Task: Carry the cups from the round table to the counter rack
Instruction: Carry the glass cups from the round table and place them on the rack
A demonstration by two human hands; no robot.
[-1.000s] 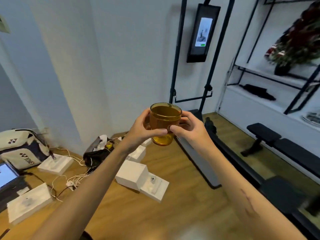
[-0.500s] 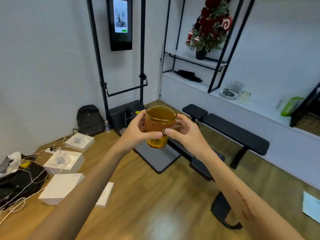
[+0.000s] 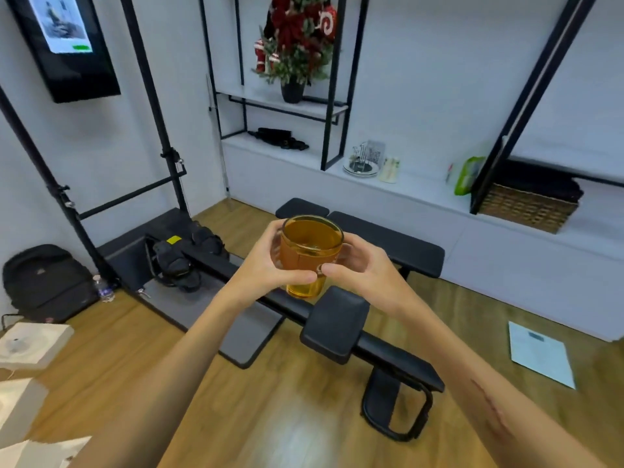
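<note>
White counter [image 3: 422,197] and its rack [image 3: 363,160] had swung into view beyond the black bench [image 3: 388,244]. Left hand [image 3: 266,268] and right hand [image 3: 358,271] both clasped the upright amber cup [image 3: 309,255], held aloft over the bench, well apart from the rack. The carry looked roughly midway.

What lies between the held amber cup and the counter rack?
In the head view, a black workout bench lies between the amber cup and the counter rack.

**What the view leaves unclear**

The hands cover most of the amber cup's [image 3: 310,255] sides. The items on the counter rack [image 3: 363,160] are too small to identify. The wall screen [image 3: 64,42] and the white boxes [image 3: 30,346] are cut off by the picture's edge.
</note>
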